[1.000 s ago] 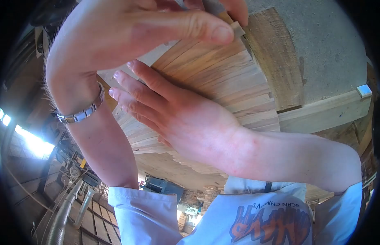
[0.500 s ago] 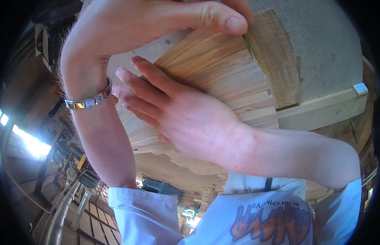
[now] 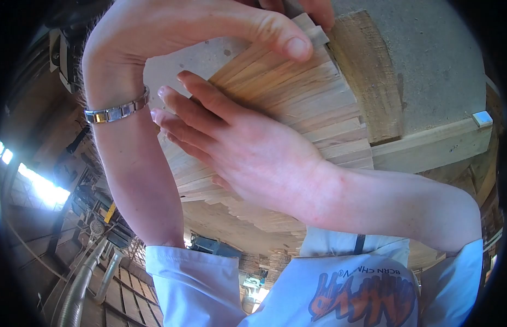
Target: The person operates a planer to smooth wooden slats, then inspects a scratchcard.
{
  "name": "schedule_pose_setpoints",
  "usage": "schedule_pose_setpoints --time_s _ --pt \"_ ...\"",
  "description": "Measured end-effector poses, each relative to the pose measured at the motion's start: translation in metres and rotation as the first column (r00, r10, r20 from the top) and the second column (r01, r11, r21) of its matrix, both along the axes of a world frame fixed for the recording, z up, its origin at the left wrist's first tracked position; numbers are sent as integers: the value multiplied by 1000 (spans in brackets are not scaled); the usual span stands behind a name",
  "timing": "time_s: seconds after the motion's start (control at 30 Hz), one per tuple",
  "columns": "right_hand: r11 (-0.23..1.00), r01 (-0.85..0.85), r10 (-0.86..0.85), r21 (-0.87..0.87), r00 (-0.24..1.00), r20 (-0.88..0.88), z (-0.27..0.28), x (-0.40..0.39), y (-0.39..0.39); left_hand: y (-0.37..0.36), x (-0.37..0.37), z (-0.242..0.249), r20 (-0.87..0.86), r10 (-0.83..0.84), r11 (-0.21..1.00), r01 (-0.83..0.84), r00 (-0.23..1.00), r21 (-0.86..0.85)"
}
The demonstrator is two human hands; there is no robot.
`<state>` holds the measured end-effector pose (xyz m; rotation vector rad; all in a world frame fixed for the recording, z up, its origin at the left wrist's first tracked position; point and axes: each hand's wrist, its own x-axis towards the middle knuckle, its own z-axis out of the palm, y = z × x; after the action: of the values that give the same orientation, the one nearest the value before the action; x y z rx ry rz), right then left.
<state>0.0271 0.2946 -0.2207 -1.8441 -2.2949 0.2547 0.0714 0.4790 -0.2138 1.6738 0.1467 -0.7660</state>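
The wooden strips (image 3: 297,87) are lying side by side under and around both hands, their long axes running from lower left to upper right; the uppermost ones are slanting more steeply, while those nearer the person's body are lying almost level across the view. Their right-hand ends are forming a slightly stepped edge, and a rough-faced plank (image 3: 370,82) is lying just beside it, pointing away from the body. Beyond the plank, the grey surface (image 3: 444,60) is spreading to the upper right, and more of it is showing between the strips' upper edge and the left wrist. A squared timber (image 3: 428,150) is extending rightward from near the lower end of the plank.

The left hand (image 3: 199,24) is arching over the upper corner, its thumb lying over the strips near their ends and its fingers partly hidden beyond; whether it is closing on a strip cannot be told. A pale strip end (image 3: 320,36) is sticking out just past the thumb. The right hand (image 3: 253,141) is lying palm down over the strips, its fingers extending leftward, ungripped.
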Motion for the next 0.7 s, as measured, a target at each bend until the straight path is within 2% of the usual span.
schedule_pose_setpoints --time_s 0.07,0.17,0.23,0.27,0.33,0.37,0.4,0.43,0.47,0.5,0.57,0.6,0.67,0.7 --pt "1000 -3 3 12 1000 16 -3 0 0 3 0 -6 29 -14 1000 14 999 -2" --pt "1000 -16 16 22 1000 11 -6 2 -3 -8 1 11 196 -159 975 123 968 186" --pt "999 9 -7 33 999 -48 -6 -2 -9 -18 -3 25 243 -207 958 146 948 246" --pt "1000 18 -16 14 993 -117 -2 -6 -19 -23 -8 30 236 -186 968 136 954 213" --pt "997 -40 18 -62 947 -322 -4 6 -1 -8 -19 29 377 -26 948 -98 926 304" --pt "997 -42 9 -71 912 -410 -9 5 -2 -32 -38 23 551 82 862 -336 830 378" --pt "996 -45 0 -79 869 -495 -14 3 -5 -56 -57 16 700 157 715 -569 697 407" --pt "997 -41 5 -63 872 -489 -16 2 -3 -71 -72 36 722 114 576 -638 682 511" --pt "998 -36 9 -47 875 -484 -18 0 -2 -93 -85 48 805 219 505 -770 552 391" --pt "998 -56 42 -26 922 -386 -13 3 3 -111 -106 62 822 320 480 -829 471 288" --pt "996 -84 84 9 982 -170 2 11 9 -141 -150 80 806 430 389 -889 407 241" --pt "992 -110 98 -56 978 -183 11 14 9 -150 -175 84 782 449 330 -894 432 305" --pt "969 -156 114 -190 970 -214 31 18 6 -156 -229 92 639 493 220 -795 590 565" --pt "958 -164 131 -237 980 -149 39 19 4 -152 -254 92 585 510 190 -746 631 639"
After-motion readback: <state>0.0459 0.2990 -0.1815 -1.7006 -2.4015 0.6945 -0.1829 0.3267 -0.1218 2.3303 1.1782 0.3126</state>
